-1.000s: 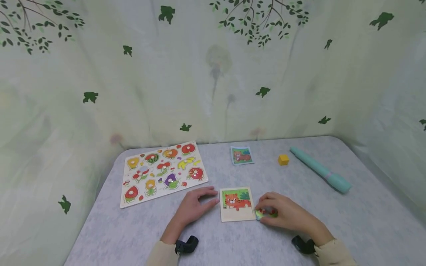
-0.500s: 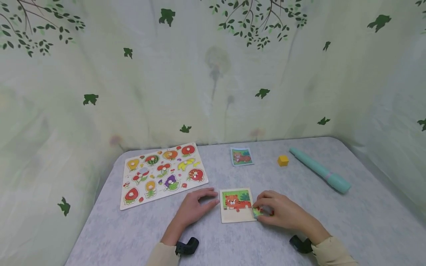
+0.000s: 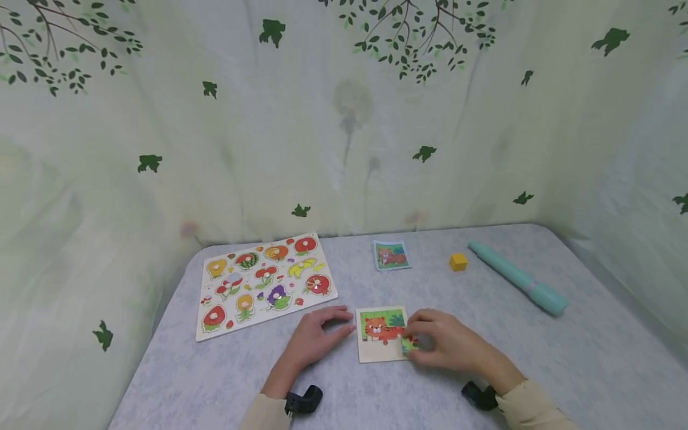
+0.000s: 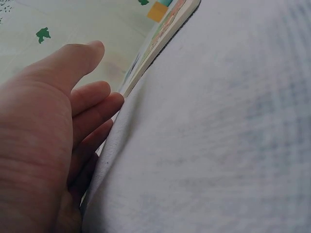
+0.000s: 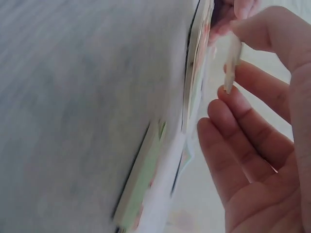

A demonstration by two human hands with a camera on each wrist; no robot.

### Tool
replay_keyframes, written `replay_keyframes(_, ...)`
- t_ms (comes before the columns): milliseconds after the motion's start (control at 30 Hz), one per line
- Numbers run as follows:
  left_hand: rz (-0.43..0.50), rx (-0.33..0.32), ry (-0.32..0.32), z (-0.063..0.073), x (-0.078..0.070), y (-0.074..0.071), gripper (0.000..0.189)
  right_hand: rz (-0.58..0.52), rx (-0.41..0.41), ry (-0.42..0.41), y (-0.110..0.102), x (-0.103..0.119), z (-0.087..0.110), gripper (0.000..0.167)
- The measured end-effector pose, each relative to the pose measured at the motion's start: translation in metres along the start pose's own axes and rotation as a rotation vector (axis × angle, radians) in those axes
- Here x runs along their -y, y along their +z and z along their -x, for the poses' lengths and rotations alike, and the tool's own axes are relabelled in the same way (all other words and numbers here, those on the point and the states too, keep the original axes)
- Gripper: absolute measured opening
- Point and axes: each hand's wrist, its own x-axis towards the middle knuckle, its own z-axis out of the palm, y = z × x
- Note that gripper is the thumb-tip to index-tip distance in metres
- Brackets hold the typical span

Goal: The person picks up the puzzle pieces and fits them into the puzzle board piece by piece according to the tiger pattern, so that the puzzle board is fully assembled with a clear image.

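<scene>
In the head view, a small square puzzle board [image 3: 376, 353] lies at the table's front middle. An orange tiger picture [image 3: 383, 327] covers its upper part, with bare pale wood below. My right hand [image 3: 448, 340] pinches a small green-and-red puzzle piece [image 3: 409, 344] over the board's lower right. The right wrist view shows this puzzle piece [image 5: 233, 65] edge-on between thumb and fingers, raised off the board. My left hand [image 3: 317, 337] rests on the table by the board's left edge, fingers loosely bent and holding nothing. Another flat piece [image 5: 141, 182] lies on the table below my right hand.
A white fruit peg puzzle [image 3: 263, 283] lies to the left. Farther back are a small tiger picture card [image 3: 392, 255], a yellow cube [image 3: 458, 261] and a long teal tube-shaped thing [image 3: 516, 276]. A leaf-printed curtain [image 3: 344, 131] hangs behind the table.
My right hand has moved left with the puzzle piece, from beside the board's right edge to over its lower right part. The left hand has stayed in place.
</scene>
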Motion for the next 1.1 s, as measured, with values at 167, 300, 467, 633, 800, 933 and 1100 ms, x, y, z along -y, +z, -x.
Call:
replay_keyframes(167, 0.003, 0.001, 0.004, -0.001, -0.001, 0.000, 0.031, -0.027, 0.006, -0.009, 0.002, 0.003, -0.006, 0.026)
replay_keyframes(300, 0.006, -0.002, 0.010, -0.002, -0.002, 0.000, 0.031, -0.034, 0.021, -0.005, 0.004, 0.006, -0.009, 0.027)
replay_keyframes(467, 0.008, 0.000, 0.012, -0.003, -0.002, 0.000, 0.030, -0.044, 0.029, -0.028, 0.005, 0.010, -0.014, 0.028)
replay_keyframes(633, 0.011, -0.002, -0.005, -0.001, 0.000, 0.000, 0.030, -0.032, 0.059, -0.030, 0.009, 0.015, -0.021, 0.027)
replay_keyframes(800, 0.006, -0.011, 0.008, 0.000, 0.003, 0.001, 0.029, -0.024, 0.047, -0.048, 0.015, 0.018, -0.028, 0.024)
replay_keyframes(933, 0.012, -0.015, 0.020, 0.000, 0.003, 0.001, 0.030, -0.030, 0.011, -0.078, 0.019, 0.021, -0.032, 0.025)
replay_keyframes(1100, 0.030, -0.017, 0.020, 0.000, 0.003, 0.000, 0.033, -0.028, 0.007, -0.066, 0.022, 0.025, -0.038, 0.025)
